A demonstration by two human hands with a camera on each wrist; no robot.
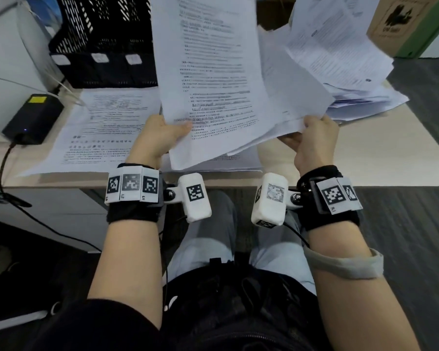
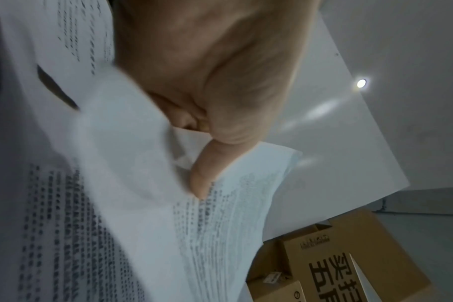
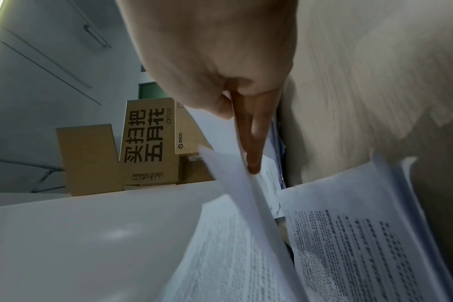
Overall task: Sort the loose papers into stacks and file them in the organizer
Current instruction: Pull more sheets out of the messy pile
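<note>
Mid-sort, I judge: my left hand (image 1: 157,138) pinches one sheet (image 1: 213,79), right hand (image 1: 314,140) grips a fanned bundle (image 1: 289,97); one stack (image 1: 104,130) on the worktop (image 1: 365,153), loose heap (image 1: 360,97) unsorted, organizer (image 1: 104,41) apparently unfilled.

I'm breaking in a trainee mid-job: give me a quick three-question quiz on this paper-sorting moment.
1. True or false: the left hand pinches a printed sheet held up off the desk.
2. Which is the right hand holding? A) the black organizer B) a fanned bundle of papers C) the power adapter
3. Fill in: printed pages lie flat on the desk in front of the ___.

Key: 1 true; 2 B; 3 organizer.
</note>
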